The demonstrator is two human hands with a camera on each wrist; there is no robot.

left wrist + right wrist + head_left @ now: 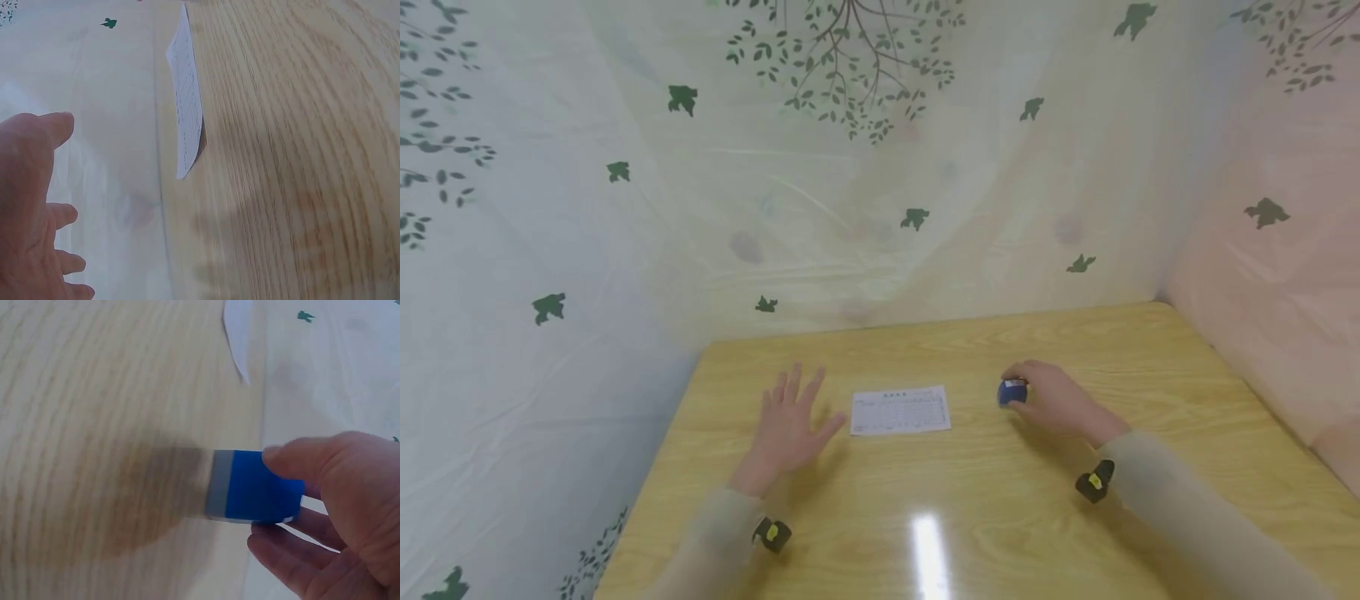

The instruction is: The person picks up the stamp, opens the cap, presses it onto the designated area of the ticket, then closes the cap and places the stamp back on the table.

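Note:
My right hand (1060, 404) pinches a small blue block (259, 487) between thumb and fingers. The block has a grey band at its lower end and, in the head view, a white patch on top; the fingers hide part of it. A printed white paper slip (900, 411) with a table of lines lies on the wooden table, left of that hand. On the slip's other side my left hand (786, 437) is held with fingers spread and nothing in them. In the left wrist view the slip (186, 100) is slightly curled at its edges.
The wooden table (925, 475) reaches back to a pale cloth (850, 242) printed with leaves and branches. A pinkish cloth (1285, 275) hangs along the right side. Each wrist wears a small dark camera, one below each sleeve cuff.

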